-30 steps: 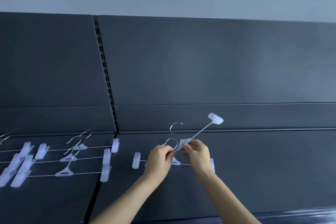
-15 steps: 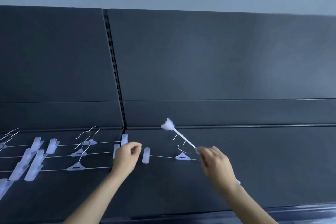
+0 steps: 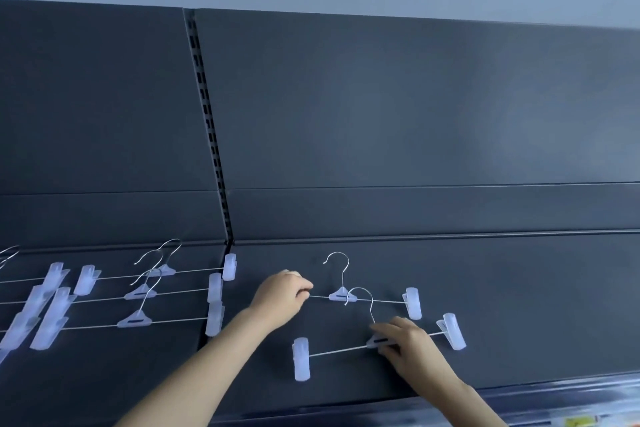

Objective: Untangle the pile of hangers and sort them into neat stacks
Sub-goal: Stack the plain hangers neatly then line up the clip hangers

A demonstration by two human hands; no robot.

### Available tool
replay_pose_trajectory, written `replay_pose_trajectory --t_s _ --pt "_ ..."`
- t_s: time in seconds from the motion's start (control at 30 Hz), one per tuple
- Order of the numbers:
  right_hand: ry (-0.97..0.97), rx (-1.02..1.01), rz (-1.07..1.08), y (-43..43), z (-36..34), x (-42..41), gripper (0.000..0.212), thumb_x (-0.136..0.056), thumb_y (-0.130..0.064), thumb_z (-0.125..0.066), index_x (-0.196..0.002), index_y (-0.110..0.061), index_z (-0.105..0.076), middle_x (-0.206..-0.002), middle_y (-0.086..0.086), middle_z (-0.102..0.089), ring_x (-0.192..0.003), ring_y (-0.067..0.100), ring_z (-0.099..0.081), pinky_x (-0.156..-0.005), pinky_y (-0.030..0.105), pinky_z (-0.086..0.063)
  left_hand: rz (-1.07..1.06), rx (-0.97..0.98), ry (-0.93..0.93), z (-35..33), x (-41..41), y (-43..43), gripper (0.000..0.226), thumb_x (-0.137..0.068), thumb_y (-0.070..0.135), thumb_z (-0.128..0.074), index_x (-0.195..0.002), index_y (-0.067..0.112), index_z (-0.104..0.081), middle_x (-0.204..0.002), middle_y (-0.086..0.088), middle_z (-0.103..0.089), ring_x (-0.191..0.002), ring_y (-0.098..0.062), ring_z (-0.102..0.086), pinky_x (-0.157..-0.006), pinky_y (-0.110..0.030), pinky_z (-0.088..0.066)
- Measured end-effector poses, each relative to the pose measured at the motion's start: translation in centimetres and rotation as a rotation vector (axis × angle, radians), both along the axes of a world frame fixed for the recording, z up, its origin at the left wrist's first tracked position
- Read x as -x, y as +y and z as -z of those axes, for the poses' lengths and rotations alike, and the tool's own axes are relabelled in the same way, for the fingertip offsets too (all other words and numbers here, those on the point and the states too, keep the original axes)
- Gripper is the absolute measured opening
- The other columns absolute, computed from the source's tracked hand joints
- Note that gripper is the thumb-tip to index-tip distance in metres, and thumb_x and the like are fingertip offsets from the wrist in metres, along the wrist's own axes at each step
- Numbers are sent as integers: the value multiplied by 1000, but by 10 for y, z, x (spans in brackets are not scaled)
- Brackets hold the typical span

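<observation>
Two clear-plastic clip hangers with metal hooks lie on the dark shelf point(image 3: 519, 305). My left hand point(image 3: 282, 298) grips the left end of the far hanger point(image 3: 343, 295), hiding its left clip. My right hand point(image 3: 405, 343) holds the near hanger point(image 3: 339, 351) at its centre piece, flat on the shelf, its hook overlapping the far hanger's bar. On the left shelf section several more hangers point(image 3: 138, 298) lie side by side in rows.
A dark back panel point(image 3: 381, 114) rises behind the shelf, with a slotted upright point(image 3: 207, 128) between the two sections. The shelf's front edge point(image 3: 554, 388) runs along the bottom right. Dark shelf surface shows to the right of the two hangers.
My right hand swung the lifted hanger down and laid it flat on the shelf in front of the other. My left hand moved right onto the far hanger's left end.
</observation>
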State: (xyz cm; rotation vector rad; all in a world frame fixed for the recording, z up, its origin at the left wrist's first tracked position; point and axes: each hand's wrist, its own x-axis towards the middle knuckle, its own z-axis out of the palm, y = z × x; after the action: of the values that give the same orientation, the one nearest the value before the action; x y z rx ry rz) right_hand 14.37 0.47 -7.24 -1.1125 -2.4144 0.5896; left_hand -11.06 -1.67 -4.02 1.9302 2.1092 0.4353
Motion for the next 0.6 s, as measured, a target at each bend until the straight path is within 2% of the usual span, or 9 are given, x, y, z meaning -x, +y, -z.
replay_pose_trajectory --t_s 0.07,0.13,0.2,0.27,0.3,0.37,0.47,0.6 --pt "14 97 -14 2 -1 -5 35 -79 -7 -59 -110 -20 -65 -79 -31 -46 -96 9 -53 -84 13 -40 24 72 44 4 -9 6 15 -87 22 -47 -78 11 -52 -93 -1 -58 -90 -20 -52 -78 -34 -38" --pt "57 137 3 1 -3 -11 32 -72 -16 -59 -101 -28 -68 -78 -31 -57 -93 1 -53 -83 13 -42 28 106 7 7 -19 10 13 -84 25 -52 -73 19 -50 -89 1 -54 -86 -19 -53 -76 -33 -36" --pt "83 155 12 1 -6 -19 37 -68 -25 -58 -102 -40 -57 -92 -42 -53 -96 -2 -50 -81 9 -43 11 110 -103 8 -29 14 13 -80 26 -57 -72 23 -47 -85 3 -50 -77 -17 -50 -72 -32 -39" --pt "79 138 25 0 -9 -27 41 -67 -28 -59 -102 -47 -48 -97 -45 -49 -96 -9 -45 -78 4 -39 -18 95 -202 10 -36 16 16 -78 21 -58 -66 18 -48 -77 4 -42 -66 -14 -39 -61 -29 -31" --pt "88 131 40 0 -11 -30 37 -67 -28 -61 -98 -45 -53 -96 -46 -49 -94 -11 -44 -77 3 -37 -35 82 -234 10 -39 17 17 -78 17 -56 -63 16 -48 -75 2 -41 -62 -13 -35 -58 -27 -26" --pt "133 113 76 0 -12 -37 23 -68 -21 -68 -89 -31 -71 -95 -45 -51 -92 -12 -44 -78 4 -38 -51 38 -277 11 -43 17 19 -78 12 -54 -61 14 -46 -72 -3 -41 -59 -9 -33 -55 -25 -23" --pt "165 100 99 0 -14 -42 25 -72 -7 -73 -96 -16 -72 -96 -46 -50 -92 -14 -43 -79 1 -37 -75 -25 -311 6 -42 12 22 -77 10 -55 -58 1 -48 -67 0 -37 -58 -10 -34 -56 -25 -23" --pt "212 54 28 -4 -18 -34 25 -74 -12 -72 -98 -17 -72 -97 -44 -51 -92 -12 -44 -79 1 -35 -142 -129 -342 -12 -25 -12 15 -80 13 -58 -74 2 -66 -70 3 -43 -65 -15 -46 -64 -26 -33"
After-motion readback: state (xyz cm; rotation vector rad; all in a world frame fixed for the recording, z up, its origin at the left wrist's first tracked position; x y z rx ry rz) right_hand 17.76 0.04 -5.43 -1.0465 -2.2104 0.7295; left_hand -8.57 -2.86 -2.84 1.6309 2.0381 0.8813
